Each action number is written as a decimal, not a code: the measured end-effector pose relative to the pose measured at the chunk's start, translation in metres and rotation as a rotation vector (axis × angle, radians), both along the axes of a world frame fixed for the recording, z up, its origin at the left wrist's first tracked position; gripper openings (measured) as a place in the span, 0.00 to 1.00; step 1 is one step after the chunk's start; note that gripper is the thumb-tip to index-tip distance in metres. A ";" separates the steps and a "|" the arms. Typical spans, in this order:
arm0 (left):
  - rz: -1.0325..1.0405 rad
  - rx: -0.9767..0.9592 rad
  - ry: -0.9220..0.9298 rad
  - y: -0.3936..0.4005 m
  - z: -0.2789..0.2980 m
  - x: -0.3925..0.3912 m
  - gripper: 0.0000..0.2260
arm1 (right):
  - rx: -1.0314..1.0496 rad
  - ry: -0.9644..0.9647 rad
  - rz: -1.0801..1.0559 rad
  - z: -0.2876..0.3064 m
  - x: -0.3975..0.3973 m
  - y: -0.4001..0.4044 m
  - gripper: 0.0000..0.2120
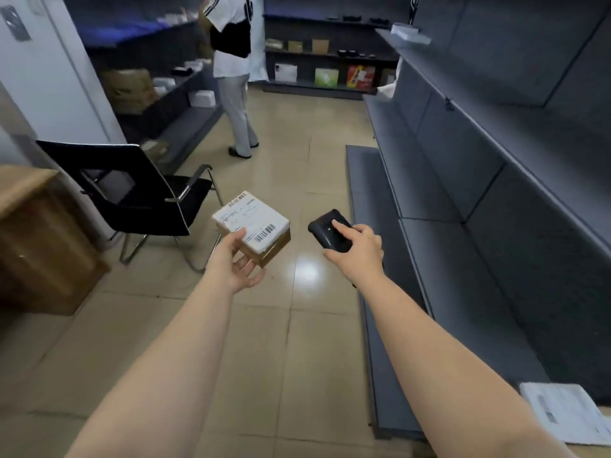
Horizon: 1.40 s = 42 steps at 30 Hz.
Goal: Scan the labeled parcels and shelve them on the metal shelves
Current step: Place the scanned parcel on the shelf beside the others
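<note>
The left hand (240,263) cradles a small brown cardboard parcel with a white barcode label (252,228), label up. The right hand (358,247), at its three o'clock, grips a black handheld scanner (330,232), forefinger on top, nose pointing toward eleven o'clock, just beside the label; grey metal shelves (429,180) stand to the right.

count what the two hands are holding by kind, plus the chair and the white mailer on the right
parcel in left hand: 1
scanner in right hand: 1
chair: 1
mailer: 1
total: 4
</note>
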State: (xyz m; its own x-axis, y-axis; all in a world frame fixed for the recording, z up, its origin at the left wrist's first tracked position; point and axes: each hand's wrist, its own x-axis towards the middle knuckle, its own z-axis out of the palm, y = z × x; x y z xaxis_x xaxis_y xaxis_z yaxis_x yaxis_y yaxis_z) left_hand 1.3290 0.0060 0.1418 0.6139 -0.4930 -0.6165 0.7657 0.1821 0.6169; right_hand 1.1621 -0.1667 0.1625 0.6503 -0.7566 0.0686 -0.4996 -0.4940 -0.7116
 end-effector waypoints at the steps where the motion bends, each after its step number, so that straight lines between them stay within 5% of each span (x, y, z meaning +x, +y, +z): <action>1: 0.004 0.000 -0.002 -0.009 0.001 0.018 0.14 | -0.010 0.003 0.020 0.003 0.020 -0.009 0.30; 25: 0.046 0.019 -0.164 -0.454 0.068 0.499 0.17 | -0.366 0.078 0.092 0.083 0.529 -0.460 0.29; 35: -0.140 0.010 -0.217 -0.694 0.114 0.746 0.20 | -0.413 0.060 -0.069 0.125 0.736 -0.668 0.29; 42: -0.377 -0.054 -0.307 -0.916 0.168 0.820 0.17 | -0.532 0.105 -0.250 0.157 0.794 -0.840 0.29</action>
